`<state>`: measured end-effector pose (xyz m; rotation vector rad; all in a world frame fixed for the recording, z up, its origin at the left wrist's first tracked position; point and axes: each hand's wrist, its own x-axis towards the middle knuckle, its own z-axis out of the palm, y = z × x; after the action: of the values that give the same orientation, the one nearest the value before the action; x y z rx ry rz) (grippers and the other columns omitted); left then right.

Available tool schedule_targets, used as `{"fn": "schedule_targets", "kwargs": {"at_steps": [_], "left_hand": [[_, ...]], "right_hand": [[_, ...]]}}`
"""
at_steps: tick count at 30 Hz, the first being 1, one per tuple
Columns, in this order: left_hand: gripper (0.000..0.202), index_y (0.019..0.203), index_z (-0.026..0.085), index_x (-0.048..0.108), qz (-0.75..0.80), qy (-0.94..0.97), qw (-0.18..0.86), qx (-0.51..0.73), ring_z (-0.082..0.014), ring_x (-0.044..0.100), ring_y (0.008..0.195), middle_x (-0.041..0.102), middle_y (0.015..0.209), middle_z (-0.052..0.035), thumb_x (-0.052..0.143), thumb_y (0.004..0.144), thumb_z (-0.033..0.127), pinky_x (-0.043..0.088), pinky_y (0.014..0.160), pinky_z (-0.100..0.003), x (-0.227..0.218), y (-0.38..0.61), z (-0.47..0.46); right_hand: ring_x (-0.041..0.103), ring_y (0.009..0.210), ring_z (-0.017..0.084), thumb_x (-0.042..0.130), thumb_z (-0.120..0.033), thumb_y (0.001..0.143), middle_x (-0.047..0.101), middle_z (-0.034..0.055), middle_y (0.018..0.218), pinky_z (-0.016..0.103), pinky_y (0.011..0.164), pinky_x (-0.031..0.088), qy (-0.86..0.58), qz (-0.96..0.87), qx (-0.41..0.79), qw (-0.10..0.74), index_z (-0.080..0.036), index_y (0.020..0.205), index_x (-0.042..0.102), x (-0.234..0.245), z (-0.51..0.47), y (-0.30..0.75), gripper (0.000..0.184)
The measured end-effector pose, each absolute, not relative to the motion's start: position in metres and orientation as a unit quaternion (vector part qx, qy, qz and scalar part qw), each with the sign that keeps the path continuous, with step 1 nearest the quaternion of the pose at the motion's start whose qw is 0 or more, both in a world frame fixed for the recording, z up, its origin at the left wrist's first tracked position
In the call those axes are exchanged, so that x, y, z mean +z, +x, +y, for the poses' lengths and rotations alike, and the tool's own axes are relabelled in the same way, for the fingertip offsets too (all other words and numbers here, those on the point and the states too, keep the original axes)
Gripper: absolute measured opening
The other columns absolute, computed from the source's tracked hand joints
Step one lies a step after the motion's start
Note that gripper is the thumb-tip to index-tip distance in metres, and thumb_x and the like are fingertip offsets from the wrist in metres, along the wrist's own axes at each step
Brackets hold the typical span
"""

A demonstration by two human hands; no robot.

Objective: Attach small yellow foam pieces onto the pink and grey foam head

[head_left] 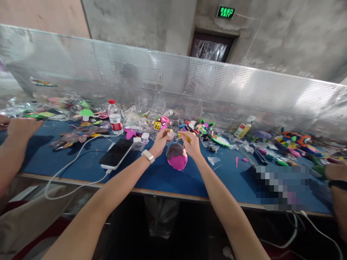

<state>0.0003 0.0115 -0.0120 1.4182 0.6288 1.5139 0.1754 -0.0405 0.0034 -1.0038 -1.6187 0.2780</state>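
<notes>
In the middle of the blue table, a round clay piece, dark grey above and magenta below, rests between my wrists. My left hand is beyond it on the left, fingers closed on a small crinkled clear plastic wrapper with a bit of yellow at its top. Across from it, my right hand pinches a small slim yellow piece; I cannot tell whether it is clay or a tool. The two hands are close together but apart. A colourful cat-face clay figure sits just behind them.
A charging phone with a white cable and a water bottle stand at left. Clay figures and plastic bags line the perforated metal screen. A glue bottle is at right. Other people's hands work at both sides.
</notes>
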Motion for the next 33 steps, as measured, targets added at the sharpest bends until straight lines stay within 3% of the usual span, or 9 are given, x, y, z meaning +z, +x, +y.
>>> {"fn": "schedule_targets", "kwargs": {"at_steps": [4,7,13,15,18,20,26,30,33], "left_hand": [[0.033,0.093,0.019,0.065,0.233,0.557,0.546,0.581,-0.0127,0.059,0.068,0.067,0.085,-0.0027,0.081,0.074,0.042,0.052,0.064,-0.027,-0.010,-0.001,0.010],[0.038,0.093,0.019,0.066,0.225,0.553,0.573,0.562,-0.0124,0.059,0.070,0.066,0.085,-0.0021,0.084,0.071,0.044,0.052,0.066,-0.027,-0.008,-0.001,0.007],[0.042,0.103,0.018,0.067,0.231,0.575,0.569,0.541,-0.0122,0.060,0.075,0.067,0.087,-0.0009,0.085,0.073,0.042,0.051,0.069,-0.025,-0.009,0.000,0.003],[0.042,0.104,0.018,0.066,0.231,0.589,0.558,0.537,-0.0127,0.061,0.075,0.067,0.087,-0.0009,0.084,0.076,0.043,0.051,0.069,-0.025,-0.009,0.000,0.002],[0.042,0.106,0.018,0.065,0.227,0.618,0.535,0.530,-0.0132,0.061,0.076,0.066,0.088,-0.0016,0.080,0.081,0.048,0.051,0.068,-0.025,-0.008,-0.001,0.002],[0.042,0.106,0.017,0.063,0.223,0.641,0.511,0.527,-0.0132,0.061,0.075,0.067,0.089,-0.0023,0.078,0.083,0.049,0.051,0.068,-0.025,-0.007,-0.001,0.001],[0.038,0.110,0.017,0.060,0.217,0.720,0.390,0.532,-0.0143,0.064,0.073,0.068,0.085,-0.0026,0.072,0.090,0.047,0.051,0.066,-0.025,-0.006,0.000,-0.006],[0.029,0.113,0.018,0.062,0.232,0.753,0.274,0.551,-0.0124,0.061,0.072,0.070,0.098,-0.0041,0.073,0.090,0.032,0.051,0.068,-0.026,-0.003,-0.005,-0.009],[0.018,0.108,0.019,0.068,0.237,0.783,0.184,0.545,-0.0148,0.065,0.081,0.071,0.106,-0.0058,0.071,0.091,0.023,0.056,0.079,-0.030,-0.002,-0.009,-0.009]], "right_hand": [[0.055,0.044,0.016,0.043,-0.043,0.104,0.068,0.0006,0.069,0.032,0.049,0.047,-0.442,-0.674,0.137,0.576,-0.022,0.101,0.073,0.002,-0.043,0.175,0.037],[0.052,0.049,0.015,0.043,-0.046,0.104,0.064,-0.0001,0.069,0.030,0.052,0.042,-0.451,-0.665,0.122,0.583,-0.021,0.086,0.067,0.005,-0.045,0.175,0.039],[0.048,0.058,0.015,0.062,-0.048,0.093,0.046,-0.0030,0.053,0.028,0.058,0.039,-0.478,-0.658,0.080,0.577,-0.023,0.056,0.046,0.010,-0.044,0.173,0.048],[0.054,0.061,0.016,0.067,-0.048,0.090,0.055,-0.0020,0.059,0.029,0.061,0.043,-0.475,-0.662,0.082,0.573,-0.023,0.061,0.053,0.011,-0.043,0.173,0.041],[0.069,0.078,0.021,0.070,-0.048,0.087,0.075,0.0041,0.084,0.032,0.074,0.053,-0.464,-0.672,0.088,0.571,-0.020,0.086,0.071,0.012,-0.043,0.173,0.027],[0.073,0.089,0.024,0.070,-0.045,0.087,0.079,0.0073,0.094,0.035,0.083,0.055,-0.460,-0.679,0.088,0.566,-0.020,0.094,0.075,0.012,-0.043,0.173,0.026],[0.071,0.076,0.024,0.063,-0.036,0.084,0.079,0.0069,0.083,0.035,0.074,0.055,-0.477,-0.670,0.073,0.564,-0.021,0.083,0.077,0.007,-0.043,0.170,0.021],[0.069,0.073,0.024,0.062,-0.033,0.080,0.076,0.0058,0.077,0.034,0.069,0.053,-0.491,-0.657,0.053,0.570,-0.021,0.079,0.074,0.006,-0.043,0.169,0.017],[0.067,0.072,0.023,0.060,-0.032,0.080,0.075,0.0050,0.076,0.033,0.068,0.052,-0.494,-0.660,0.042,0.564,-0.022,0.076,0.072,0.006,-0.043,0.169,0.016]]}}
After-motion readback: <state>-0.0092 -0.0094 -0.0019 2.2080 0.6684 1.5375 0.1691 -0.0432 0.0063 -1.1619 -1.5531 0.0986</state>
